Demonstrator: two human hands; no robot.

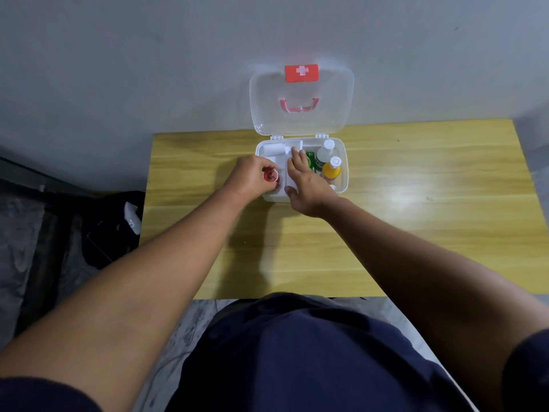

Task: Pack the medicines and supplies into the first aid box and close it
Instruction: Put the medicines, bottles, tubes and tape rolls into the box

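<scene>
The white first aid box (344,162) stands open at the far edge of the wooden table, its clear lid (301,123) upright against the wall. Inside on the right lie a white bottle (324,152), an orange bottle (332,171) and a green pack (310,160). A white roll (273,148) sits in the inner tray's back left compartment. My left hand (252,176) holds a small red round container (270,175) over the tray's left side. My right hand (306,185) rests flat on the white tray, fingers spread, holding nothing.
The yellow wooden table (416,203) stretches to the right and toward me. A grey wall (148,69) rises right behind the box. On the floor to the left lies a dark bag (110,233) with a white object (132,217) on it.
</scene>
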